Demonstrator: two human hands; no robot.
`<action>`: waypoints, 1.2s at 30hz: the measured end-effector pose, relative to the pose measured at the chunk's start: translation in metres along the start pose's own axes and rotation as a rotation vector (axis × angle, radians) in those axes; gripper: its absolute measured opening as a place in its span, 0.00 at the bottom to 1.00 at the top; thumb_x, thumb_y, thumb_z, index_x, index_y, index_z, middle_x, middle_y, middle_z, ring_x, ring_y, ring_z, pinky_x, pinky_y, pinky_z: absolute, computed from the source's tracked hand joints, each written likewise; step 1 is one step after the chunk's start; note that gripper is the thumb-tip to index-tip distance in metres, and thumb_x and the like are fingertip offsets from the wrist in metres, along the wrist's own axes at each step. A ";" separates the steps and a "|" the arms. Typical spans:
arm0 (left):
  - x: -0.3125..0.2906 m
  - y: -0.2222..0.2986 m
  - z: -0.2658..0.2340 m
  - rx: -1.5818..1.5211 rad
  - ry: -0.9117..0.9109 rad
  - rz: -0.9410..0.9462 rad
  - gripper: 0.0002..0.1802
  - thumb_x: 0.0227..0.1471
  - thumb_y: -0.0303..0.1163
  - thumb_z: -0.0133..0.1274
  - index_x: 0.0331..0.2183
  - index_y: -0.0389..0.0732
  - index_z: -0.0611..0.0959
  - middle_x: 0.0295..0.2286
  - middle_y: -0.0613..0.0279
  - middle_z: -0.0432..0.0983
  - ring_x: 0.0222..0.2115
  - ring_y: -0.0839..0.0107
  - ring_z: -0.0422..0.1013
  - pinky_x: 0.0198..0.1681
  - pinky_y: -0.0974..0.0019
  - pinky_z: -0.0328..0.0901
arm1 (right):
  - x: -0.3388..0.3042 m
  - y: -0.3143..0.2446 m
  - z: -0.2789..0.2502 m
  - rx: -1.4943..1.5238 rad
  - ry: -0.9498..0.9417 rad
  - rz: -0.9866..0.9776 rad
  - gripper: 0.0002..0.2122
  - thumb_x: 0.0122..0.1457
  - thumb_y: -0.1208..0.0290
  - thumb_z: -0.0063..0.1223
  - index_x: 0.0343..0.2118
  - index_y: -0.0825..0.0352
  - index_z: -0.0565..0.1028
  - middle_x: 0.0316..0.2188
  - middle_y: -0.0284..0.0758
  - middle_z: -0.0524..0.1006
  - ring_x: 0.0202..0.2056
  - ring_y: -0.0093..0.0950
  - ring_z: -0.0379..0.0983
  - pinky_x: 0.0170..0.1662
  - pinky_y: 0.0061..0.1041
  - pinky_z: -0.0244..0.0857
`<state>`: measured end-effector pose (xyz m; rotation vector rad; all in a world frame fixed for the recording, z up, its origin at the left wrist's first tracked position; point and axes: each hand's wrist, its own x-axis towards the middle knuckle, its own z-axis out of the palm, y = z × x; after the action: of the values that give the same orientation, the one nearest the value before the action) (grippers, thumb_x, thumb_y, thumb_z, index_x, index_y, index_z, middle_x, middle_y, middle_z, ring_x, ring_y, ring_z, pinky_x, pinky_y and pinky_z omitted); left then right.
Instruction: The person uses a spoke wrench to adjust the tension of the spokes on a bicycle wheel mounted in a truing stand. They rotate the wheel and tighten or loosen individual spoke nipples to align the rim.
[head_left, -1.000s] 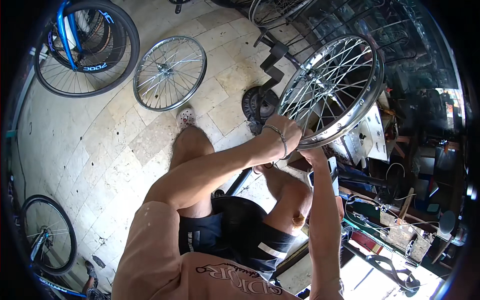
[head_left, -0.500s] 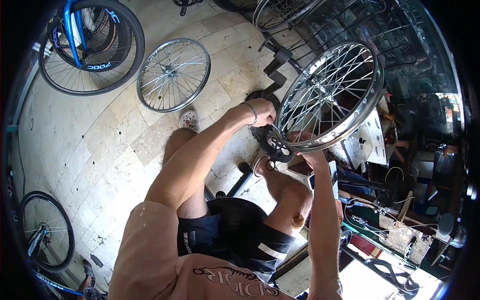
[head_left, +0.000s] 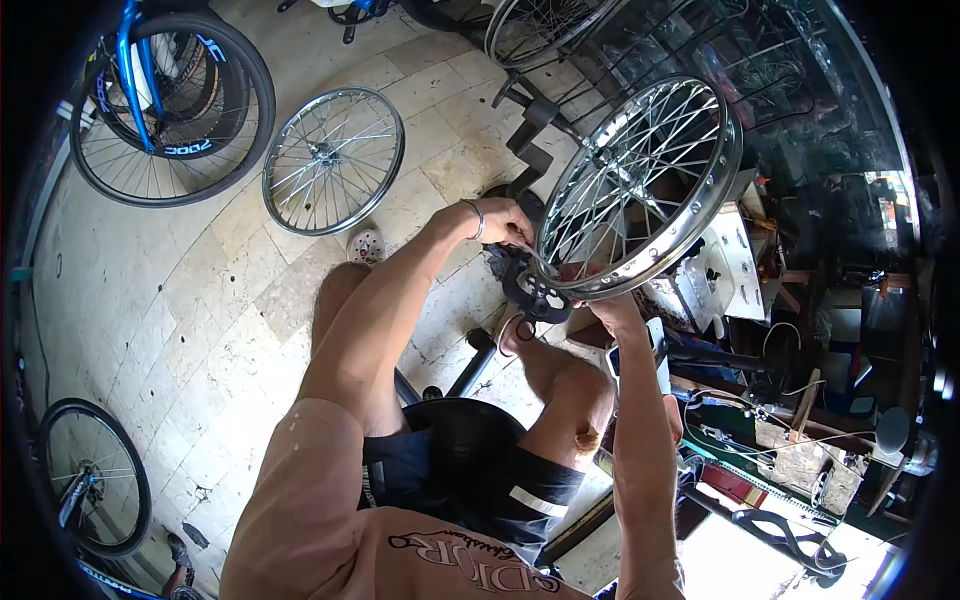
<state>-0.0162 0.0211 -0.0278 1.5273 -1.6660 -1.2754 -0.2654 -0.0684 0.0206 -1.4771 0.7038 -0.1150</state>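
**Over your knees: a spoked rim in both hands**

Over your knees, your right hand [head_left: 612, 312] is gripping the lower rim of the spoked wheel [head_left: 640, 185], while your left hand [head_left: 505, 222] is pinching at the spokes. It is looking light, stiff and smooth-edged; grip the rim, sparing the thin spokes. Beyond, a white boxy panel [head_left: 725, 265] is standing just behind it; farther left, a second bare wheel [head_left: 333, 160] is lying on the floor [head_left: 150, 280].

A shiny spoked metal bicycle wheel [head_left: 640, 185] stands just right of the left hand's fingers [head_left: 512, 228] and above the right hand's fingers [head_left: 600, 305]; a loose silver spoked wheel [head_left: 333, 160] lies on the floor well left of them.
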 end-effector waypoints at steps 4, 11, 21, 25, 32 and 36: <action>0.011 0.004 0.009 0.019 0.047 0.048 0.08 0.48 0.26 0.52 0.34 0.40 0.80 0.26 0.61 0.78 0.26 0.72 0.69 0.31 0.68 0.63 | 0.000 0.000 0.001 0.014 0.015 -0.015 0.14 0.41 0.87 0.55 0.35 0.74 0.75 0.29 0.37 0.78 0.24 0.19 0.71 0.25 0.16 0.64; 0.023 -0.014 0.018 -0.161 0.003 0.174 0.09 0.48 0.26 0.53 0.35 0.38 0.80 0.28 0.63 0.78 0.29 0.76 0.69 0.34 0.69 0.64 | -0.006 -0.012 0.005 -0.049 0.050 -0.009 0.14 0.42 0.88 0.54 0.36 0.74 0.75 0.27 0.36 0.78 0.23 0.19 0.71 0.24 0.15 0.63; 0.004 0.062 0.007 0.433 0.141 0.010 0.07 0.42 0.26 0.53 0.29 0.39 0.82 0.25 0.58 0.78 0.26 0.65 0.74 0.31 0.64 0.67 | -0.001 0.018 -0.019 -0.108 0.017 -0.059 0.15 0.44 0.89 0.51 0.37 0.74 0.74 0.27 0.35 0.77 0.27 0.22 0.72 0.27 0.18 0.65; -0.031 0.125 0.077 0.745 0.409 -0.107 0.08 0.40 0.26 0.49 0.22 0.32 0.81 0.19 0.45 0.75 0.23 0.59 0.75 0.25 0.58 0.70 | 0.022 0.049 -0.018 -0.131 -0.063 -0.100 0.18 0.44 0.82 0.57 0.42 0.72 0.72 0.34 0.32 0.76 0.35 0.20 0.70 0.37 0.20 0.64; -0.021 0.084 0.016 0.510 0.372 -0.061 0.05 0.43 0.28 0.52 0.22 0.37 0.81 0.21 0.49 0.75 0.24 0.54 0.74 0.29 0.55 0.67 | 0.022 0.014 -0.005 0.005 -0.077 -0.065 0.17 0.49 0.77 0.57 0.43 0.71 0.70 0.35 0.33 0.75 0.36 0.22 0.70 0.41 0.21 0.64; -0.002 0.049 0.006 0.285 0.105 -0.092 0.07 0.44 0.27 0.54 0.29 0.43 0.83 0.24 0.56 0.77 0.27 0.59 0.73 0.32 0.62 0.64 | 0.015 0.015 -0.020 0.078 -0.083 0.017 0.20 0.51 0.61 0.58 0.42 0.71 0.70 0.38 0.35 0.75 0.37 0.23 0.72 0.42 0.21 0.66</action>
<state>-0.0432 0.0207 0.0137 1.8223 -1.7850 -1.0146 -0.2688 -0.0910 0.0021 -1.3934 0.6380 -0.0668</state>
